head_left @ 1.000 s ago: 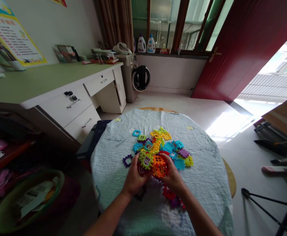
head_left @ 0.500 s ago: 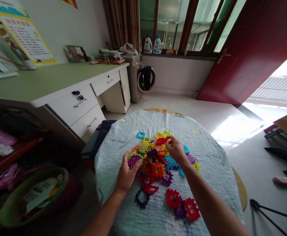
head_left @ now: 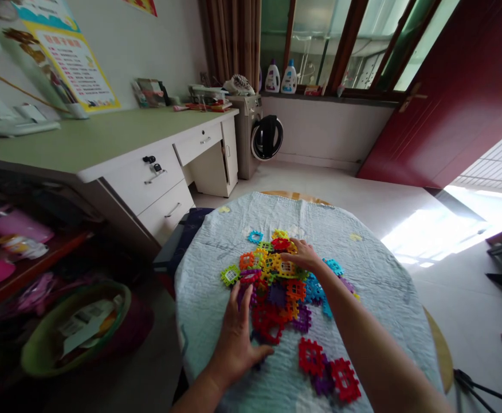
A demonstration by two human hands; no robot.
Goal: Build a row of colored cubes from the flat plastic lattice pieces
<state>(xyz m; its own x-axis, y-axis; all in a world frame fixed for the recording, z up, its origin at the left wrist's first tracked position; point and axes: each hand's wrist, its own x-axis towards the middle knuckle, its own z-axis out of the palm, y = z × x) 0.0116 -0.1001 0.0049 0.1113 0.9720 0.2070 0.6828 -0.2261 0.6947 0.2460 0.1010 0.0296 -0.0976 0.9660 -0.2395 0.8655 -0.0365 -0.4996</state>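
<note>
Colourful plastic lattice pieces lie in a loose pile on a round table covered by a pale blue cloth (head_left: 363, 298). My left hand (head_left: 238, 341) is at the pile's near left side, fingers spread, its fingertips near a purple piece and its thumb over a dark one. My right hand (head_left: 305, 256) reaches over the back of the pile, fingers apart, beside yellow pieces (head_left: 286, 268) and a red piece (head_left: 281, 244). A lime green piece (head_left: 230, 275) lies at the pile's left edge. Two red pieces (head_left: 311, 356) overlap a purple one (head_left: 322, 380) nearer me.
A long desk (head_left: 117, 129) with drawers runs along the left wall. Beyond it stands a washing machine (head_left: 246, 137) with its door open. A basket (head_left: 31, 344) sits on the floor at the lower left, and a red door (head_left: 410, 132) is at the right.
My left hand has let go of the purple piece, moved nearer me and spread its fingers. The pile's left side is rearranged, with the lime green piece now at its edge. The view has shifted left.
</note>
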